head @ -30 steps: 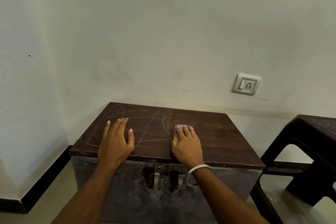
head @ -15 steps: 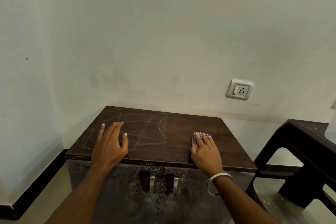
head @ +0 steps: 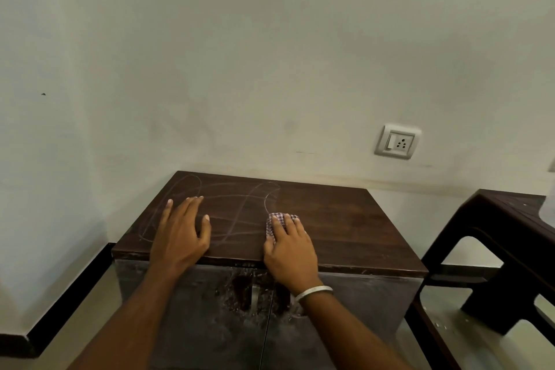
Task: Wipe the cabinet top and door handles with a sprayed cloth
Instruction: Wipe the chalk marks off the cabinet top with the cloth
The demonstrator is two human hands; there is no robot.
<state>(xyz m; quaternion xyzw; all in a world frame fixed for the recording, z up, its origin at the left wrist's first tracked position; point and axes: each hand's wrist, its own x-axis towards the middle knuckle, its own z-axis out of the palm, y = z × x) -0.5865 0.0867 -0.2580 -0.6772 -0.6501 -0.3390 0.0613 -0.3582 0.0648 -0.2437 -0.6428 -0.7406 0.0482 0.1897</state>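
Dark brown wooden cabinet top, head view: pale chalky scrawl on left half, right half cleaner. Right hand pressed flat, fingers extended, over small checked purple-white cloth near front centre. Left hand spread flat, empty, bracing on top. Hands apart. Metal door handle below, between smeared grey doors, one visible. Judgement: wiping top underway; firm overlapping strokes into chalk lines, refold cloth when loaded, handles remain.
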